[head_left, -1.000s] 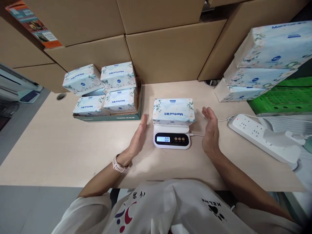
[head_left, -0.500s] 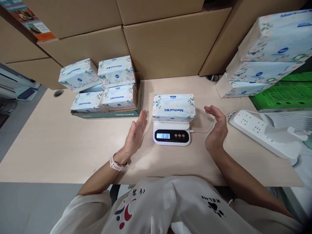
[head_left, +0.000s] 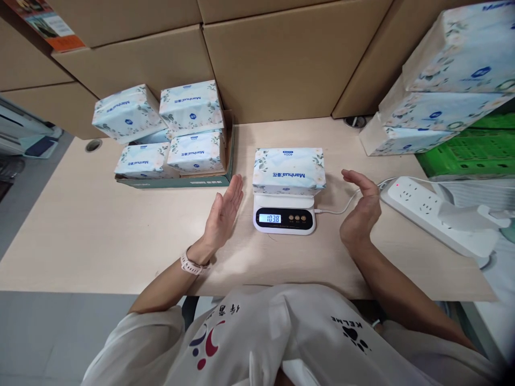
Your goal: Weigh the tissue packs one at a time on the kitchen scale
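A floral-printed tissue pack (head_left: 288, 170) lies on a small white kitchen scale (head_left: 285, 214) whose lit display reads 103.8. My left hand (head_left: 223, 214) hovers just left of the scale, palm turned toward it, fingers straight and together, holding nothing. A pink watch is on that wrist. My right hand (head_left: 361, 209) hangs to the right of the scale, fingers lightly curved and apart, empty. Neither hand touches the pack or the scale.
A shallow cardboard tray (head_left: 181, 181) with several tissue packs sits at the back left. Three more tissue packs (head_left: 430, 110) are stacked at the right by a green crate (head_left: 466, 155). A white power strip (head_left: 434, 212) lies right of the scale. Large cardboard boxes (head_left: 277, 64) line the back.
The scale display went from 0.0 to 103.8. Both hands drew slightly outward from the pack and the right hand's fingers curled a little; the camera view shifted slightly.
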Demonstrator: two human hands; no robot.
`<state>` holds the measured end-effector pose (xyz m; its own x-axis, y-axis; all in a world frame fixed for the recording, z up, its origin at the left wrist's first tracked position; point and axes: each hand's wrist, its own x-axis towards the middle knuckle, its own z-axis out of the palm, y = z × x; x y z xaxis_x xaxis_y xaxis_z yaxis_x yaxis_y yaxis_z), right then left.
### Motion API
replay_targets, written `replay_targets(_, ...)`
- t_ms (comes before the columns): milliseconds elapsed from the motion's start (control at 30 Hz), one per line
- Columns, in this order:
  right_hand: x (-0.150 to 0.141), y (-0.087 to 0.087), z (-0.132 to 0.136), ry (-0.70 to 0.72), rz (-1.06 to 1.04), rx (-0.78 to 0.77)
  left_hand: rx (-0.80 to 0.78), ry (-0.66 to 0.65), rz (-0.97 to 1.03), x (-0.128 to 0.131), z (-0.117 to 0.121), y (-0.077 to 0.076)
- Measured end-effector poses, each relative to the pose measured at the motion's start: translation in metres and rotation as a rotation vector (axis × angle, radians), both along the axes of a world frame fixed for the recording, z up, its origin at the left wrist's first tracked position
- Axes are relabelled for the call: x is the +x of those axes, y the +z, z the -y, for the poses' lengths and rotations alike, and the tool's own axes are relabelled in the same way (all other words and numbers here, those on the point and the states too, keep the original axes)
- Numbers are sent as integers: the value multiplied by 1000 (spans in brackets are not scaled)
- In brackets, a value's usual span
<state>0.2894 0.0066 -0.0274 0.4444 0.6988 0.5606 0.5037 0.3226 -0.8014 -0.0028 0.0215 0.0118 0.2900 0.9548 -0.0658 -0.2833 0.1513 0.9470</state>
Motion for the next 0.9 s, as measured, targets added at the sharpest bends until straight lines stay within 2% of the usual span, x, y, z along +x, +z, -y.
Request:
replay_targets(167, 0, 2, 0, 31, 24, 37, 13, -4, -6, 0, 1, 1)
replay_targets(400, 0, 7, 1, 11, 73, -12, 30, -29, -46, 0, 0, 3)
replay_targets(900, -1, 5, -1, 39, 24, 24, 6, 12, -10, 1, 0, 1)
